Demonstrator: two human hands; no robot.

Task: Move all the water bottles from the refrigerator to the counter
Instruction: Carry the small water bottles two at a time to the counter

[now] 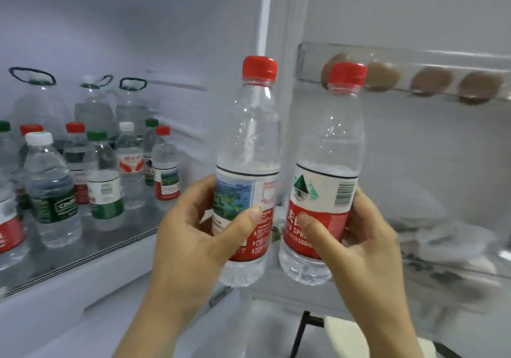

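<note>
In the centre of the frame two water bottles stand upright, just beside each other. The left bottle [249,147] is in the left hand [193,236] and the right bottle [331,142] is in the right hand [359,247]. Each hand holds the lower half of its bottle. At the left of the frame, further back, a refrigerator shelf [110,249] carries many small bottles [52,189] in front and three large jugs [38,103] behind them. At the upper right, an egg tray [470,56] on the door holds a row of eggs [431,82], behind the cap of the right bottle.
</note>
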